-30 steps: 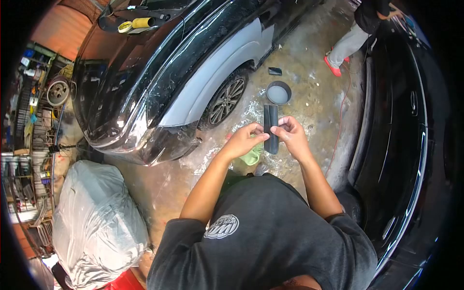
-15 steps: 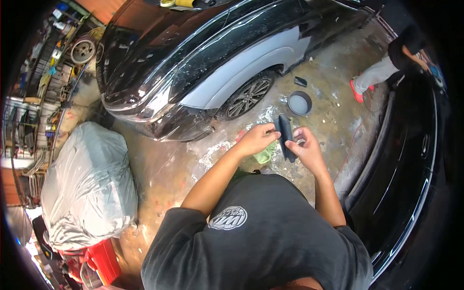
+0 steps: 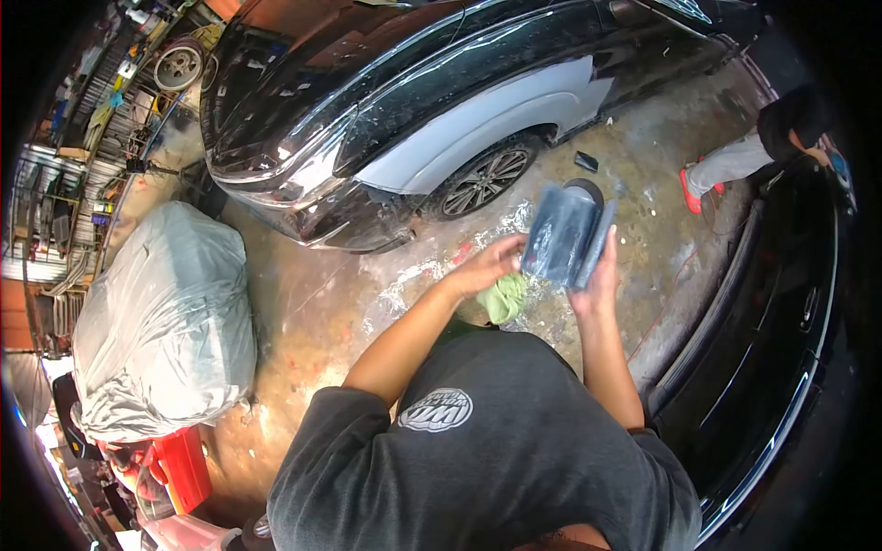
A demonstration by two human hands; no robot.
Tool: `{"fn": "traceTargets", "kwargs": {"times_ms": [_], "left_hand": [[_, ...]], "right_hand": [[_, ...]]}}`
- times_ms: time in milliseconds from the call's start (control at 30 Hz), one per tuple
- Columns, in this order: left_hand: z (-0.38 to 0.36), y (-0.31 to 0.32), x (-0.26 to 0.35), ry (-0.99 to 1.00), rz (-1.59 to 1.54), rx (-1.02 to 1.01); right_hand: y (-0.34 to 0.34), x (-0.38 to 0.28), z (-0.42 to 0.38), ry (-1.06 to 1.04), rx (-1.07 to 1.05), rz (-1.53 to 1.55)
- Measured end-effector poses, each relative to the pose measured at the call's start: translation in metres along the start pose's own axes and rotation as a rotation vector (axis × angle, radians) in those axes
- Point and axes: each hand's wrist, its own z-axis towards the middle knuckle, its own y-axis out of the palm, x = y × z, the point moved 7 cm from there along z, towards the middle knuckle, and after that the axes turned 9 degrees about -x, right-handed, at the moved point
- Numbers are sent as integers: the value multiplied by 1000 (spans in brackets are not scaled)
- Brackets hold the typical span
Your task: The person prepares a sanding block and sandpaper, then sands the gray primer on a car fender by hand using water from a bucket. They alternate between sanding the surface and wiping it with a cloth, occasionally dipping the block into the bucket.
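Observation:
A dark blue-grey sheet of sandpaper, wet-looking and folded, hangs open between my hands above the floor. My left hand pinches its left edge. Along the narrower folded flap on the right, my right hand grips with fingers behind it. Just below my left hand is a crumpled green cloth. Behind the sheet stands a round dark bucket, largely covered by it. A small black block-like object lies on the floor beyond the bucket.
A dark car with a grey-coated wheel arch and wheel stands ahead. Another black car is on my right. A person in red shoes works beside it. Left are a covered bulky object and crowded shelving.
The folded sandpaper has been opened and turned so its broad face shows. My right hand has shifted to its right flap. The view has shifted slightly.

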Motion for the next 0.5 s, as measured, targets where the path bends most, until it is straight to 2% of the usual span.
{"fn": "traceTargets", "kwargs": {"times_ms": [100,133,233,267,300,333,367,433,500], "left_hand": [[-7,24,-18,51,-37,-47],[-12,29,-29,-87,-75,-175],[-1,31,-22,-116,117,37],[-3,30,-2,-245,105,279],[-2,26,3,-287,138,311],[-1,15,8,-330,173,345],[0,4,11,-373,210,378],[2,-8,10,-365,246,382],[1,-19,18,-311,313,360]], "right_hand": [[-3,14,2,-9,-37,-2],[-8,17,2,-39,-16,0],[-14,16,1,-102,6,2],[-13,14,-1,-101,-9,1],[-13,13,-3,-99,-25,1],[-21,12,-3,-147,42,-48],[-31,14,-1,-108,76,-53],[-55,10,-2,-31,146,-59],[-61,-11,-2,-64,118,20]]}}
